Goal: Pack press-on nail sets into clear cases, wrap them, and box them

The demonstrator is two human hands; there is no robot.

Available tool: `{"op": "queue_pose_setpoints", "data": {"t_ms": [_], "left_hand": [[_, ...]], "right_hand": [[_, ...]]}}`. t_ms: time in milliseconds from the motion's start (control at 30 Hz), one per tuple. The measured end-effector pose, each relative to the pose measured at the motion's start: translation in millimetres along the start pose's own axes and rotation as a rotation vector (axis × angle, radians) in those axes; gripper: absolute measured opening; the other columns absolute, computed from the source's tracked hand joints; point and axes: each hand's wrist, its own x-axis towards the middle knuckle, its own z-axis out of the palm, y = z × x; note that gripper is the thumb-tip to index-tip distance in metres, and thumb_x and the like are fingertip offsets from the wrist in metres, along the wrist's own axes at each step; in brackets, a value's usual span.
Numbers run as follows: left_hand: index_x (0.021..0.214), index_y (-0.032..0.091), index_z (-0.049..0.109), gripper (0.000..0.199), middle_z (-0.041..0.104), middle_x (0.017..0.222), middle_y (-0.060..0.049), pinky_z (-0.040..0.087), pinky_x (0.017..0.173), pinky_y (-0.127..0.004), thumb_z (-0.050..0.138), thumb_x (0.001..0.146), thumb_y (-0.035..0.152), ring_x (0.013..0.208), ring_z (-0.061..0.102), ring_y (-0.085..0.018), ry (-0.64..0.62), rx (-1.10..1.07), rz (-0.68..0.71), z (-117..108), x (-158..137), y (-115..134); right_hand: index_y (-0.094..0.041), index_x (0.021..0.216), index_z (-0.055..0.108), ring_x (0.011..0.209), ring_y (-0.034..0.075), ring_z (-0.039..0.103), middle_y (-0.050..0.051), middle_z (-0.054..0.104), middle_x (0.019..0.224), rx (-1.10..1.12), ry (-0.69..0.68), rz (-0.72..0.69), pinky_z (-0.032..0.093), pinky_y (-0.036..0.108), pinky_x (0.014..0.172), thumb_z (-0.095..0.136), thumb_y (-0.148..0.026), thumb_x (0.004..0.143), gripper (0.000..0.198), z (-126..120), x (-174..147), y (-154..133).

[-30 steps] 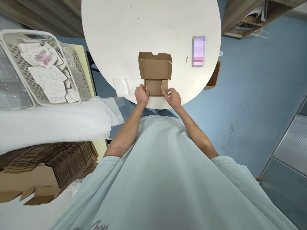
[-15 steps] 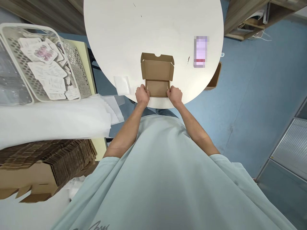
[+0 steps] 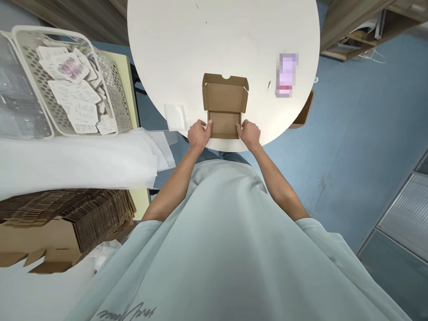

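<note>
A small brown cardboard box (image 3: 224,124) lies near the front edge of the white round table (image 3: 187,53), its lid raised and tilted away from me. Its inside is bare. My left hand (image 3: 199,133) is closed on the box's left side wall, thumb at the inner edge. On the opposite wall, my right hand (image 3: 249,133) grips in the same way. A folded white sheet or pouch (image 3: 175,117) rests on the table left of my left hand. Farther right lies a purple and pink item (image 3: 286,75), blurred by pixels.
At left, a perforated white basket (image 3: 115,93) holds many printed cards (image 3: 78,96). Below it are white wrapping sheets (image 3: 76,162) and a stack of flattened cardboard boxes (image 3: 100,216). A brown open bin (image 3: 304,111) stands beyond the table's right edge.
My view has shifted slightly, so the table and basket appear farther right. Both hands stay at the box's sides, with the thumbs now more visible along the walls.
</note>
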Motion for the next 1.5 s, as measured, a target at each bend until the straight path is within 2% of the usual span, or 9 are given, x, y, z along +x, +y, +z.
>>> {"op": "queue_pose_setpoints", "data": {"t_ms": [167, 267, 467, 667, 967, 1167, 1300, 1400, 1500], "left_hand": [[0.111, 0.026, 0.064, 0.013, 0.076, 0.117, -0.013, 0.052, 0.13, -0.054, 0.069, 0.109, 0.038, 0.132, 0.072, -0.036, 0.239, -0.074, -0.061, -50.9, 19.7, -30.1], [0.117, 0.025, 0.062, 0.028, 0.071, 0.135, -0.015, 0.047, 0.137, -0.056, 0.082, 0.099, 0.026, 0.142, 0.067, -0.036, 0.343, -0.07, -0.176, -76.3, 43.2, -50.4], [0.09, 0.027, 0.048, 0.045, 0.068, 0.124, -0.015, 0.045, 0.138, -0.058, 0.093, 0.088, 0.026, 0.14, 0.066, -0.038, 0.23, 0.031, -0.276, -86.8, 66.9, -68.2], [0.086, 0.029, 0.045, 0.054, 0.063, 0.105, -0.005, 0.051, 0.131, -0.056, 0.098, 0.079, 0.025, 0.127, 0.068, -0.034, 0.241, 0.051, -0.251, -93.3, 61.6, -58.3], [0.087, 0.028, 0.047, 0.05, 0.058, 0.088, 0.002, 0.064, 0.1, -0.039, 0.095, 0.074, 0.024, 0.093, 0.069, -0.022, 0.221, -0.352, -0.178, -83.3, 21.9, -22.8], [0.085, 0.029, 0.038, 0.069, 0.044, 0.073, 0.004, 0.06, 0.078, -0.034, 0.098, 0.073, 0.06, 0.083, 0.067, -0.021, -0.058, -0.732, -0.075, -93.7, -26.3, -8.2], [0.084, 0.028, 0.036, 0.073, 0.045, 0.07, 0.005, 0.057, 0.074, -0.033, 0.1, 0.07, 0.06, 0.076, 0.064, -0.02, -0.176, -0.766, -0.096, -74.3, -40.4, 9.5], [0.085, 0.028, 0.041, 0.062, 0.056, 0.074, 0.004, 0.057, 0.075, -0.033, 0.099, 0.074, 0.048, 0.077, 0.066, -0.019, -0.198, -0.736, -0.14, -48.9, -40.3, 24.1], [0.088, 0.028, 0.051, 0.048, 0.068, 0.083, 0.001, 0.061, 0.081, -0.035, 0.097, 0.078, 0.037, 0.083, 0.07, -0.021, -0.146, -0.605, -0.144, -27.9, -35.2, 35.3]], "right_hand": [[-0.023, 0.111, 0.071, 0.102, 0.035, 0.078, 0.015, 0.086, 0.111, 0.165, 0.077, -0.007, 0.06, 0.047, 0.094, 0.054, -0.052, 0.121, 0.035, -8.6, -12.2, 16.4], [-0.023, 0.108, 0.071, 0.101, 0.032, 0.079, 0.013, 0.087, 0.112, 0.223, 0.107, -0.006, 0.059, 0.044, 0.093, 0.055, -0.049, 0.121, 0.033, -14.8, -20.7, 24.2], [-0.024, 0.108, 0.073, 0.103, 0.032, 0.081, 0.013, 0.087, 0.115, 0.25, 0.114, 0.018, 0.059, 0.043, 0.092, 0.056, -0.048, 0.12, 0.031, -20.7, -35.3, 28.3], [-0.024, 0.107, 0.075, 0.101, 0.03, 0.08, 0.012, 0.088, 0.114, 0.276, 0.122, 0.0, 0.058, 0.041, 0.091, 0.055, -0.048, 0.12, 0.033, -19.2, -42.2, 22.7], [-0.023, 0.111, 0.078, 0.099, 0.027, 0.08, 0.009, 0.089, 0.114, 0.422, 0.018, -0.143, 0.061, 0.039, 0.096, 0.055, -0.046, 0.119, 0.034, -26.0, -50.0, -8.2], [-0.023, 0.114, 0.083, 0.113, 0.026, 0.084, 0.011, 0.089, 0.12, 0.935, -0.129, -0.177, 0.067, 0.038, 0.101, 0.073, -0.081, 0.103, 0.06, -24.1, -52.1, -20.3], [-0.023, 0.112, 0.087, 0.111, 0.027, 0.084, 0.009, 0.09, 0.118, 1.148, -0.275, -0.199, 0.069, 0.039, 0.098, 0.091, -0.087, 0.083, 0.07, -21.9, -52.2, -26.5], [-0.023, 0.101, 0.086, 0.103, 0.026, 0.082, 0.006, 0.088, 0.103, 1.114, -0.21, -0.177, 0.068, 0.037, 0.09, 0.096, -0.085, 0.079, 0.066, -20.6, -49.0, -29.9], [-0.023, 0.087, 0.08, 0.092, 0.025, 0.079, 0.003, 0.082, 0.086, 0.942, -0.099, -0.115, 0.065, 0.034, 0.081, 0.091, -0.079, 0.088, 0.057, -18.0, -40.5, -28.5]]}}
